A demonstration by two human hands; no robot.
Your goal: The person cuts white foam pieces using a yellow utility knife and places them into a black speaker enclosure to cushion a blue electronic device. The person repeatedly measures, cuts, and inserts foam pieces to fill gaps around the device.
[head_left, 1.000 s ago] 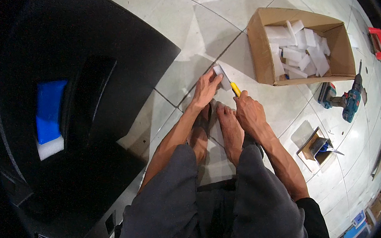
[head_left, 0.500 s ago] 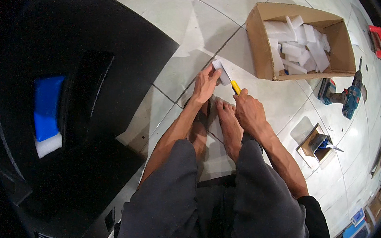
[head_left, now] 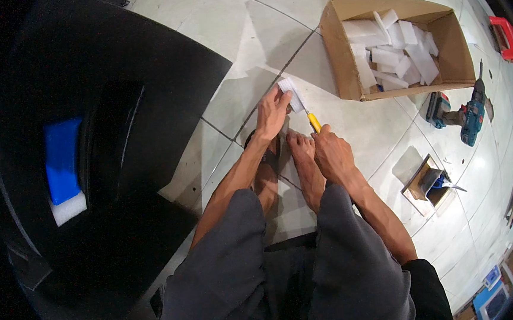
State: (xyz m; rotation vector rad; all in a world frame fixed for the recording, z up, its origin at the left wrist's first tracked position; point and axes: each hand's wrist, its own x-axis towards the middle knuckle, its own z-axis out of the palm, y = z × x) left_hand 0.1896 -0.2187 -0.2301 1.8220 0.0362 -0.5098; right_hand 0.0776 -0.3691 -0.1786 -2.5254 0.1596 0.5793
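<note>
While the left hand (head_left: pixel 272 116) pinches a white foam block (head_left: pixel 295 98) just beyond the feet (head_left: pixel 306 156), the right hand (head_left: pixel 334 153) grips a yellow-handled knife (head_left: pixel 314 122). Probably light, soft and easily dented, the block suits gentle holding away from the knife.

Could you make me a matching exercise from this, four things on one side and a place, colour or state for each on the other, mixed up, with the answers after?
Things:
1. Cardboard box
2. Yellow-handled tool
3. Power drill
4. Small white piece

Matches:
A. Teal and black in colour
B. Held in the right hand
C. Held in the left hand
D. Open at the top, with many white blocks inside

Right pairs: 1-D, 2-B, 3-A, 4-C.
</note>
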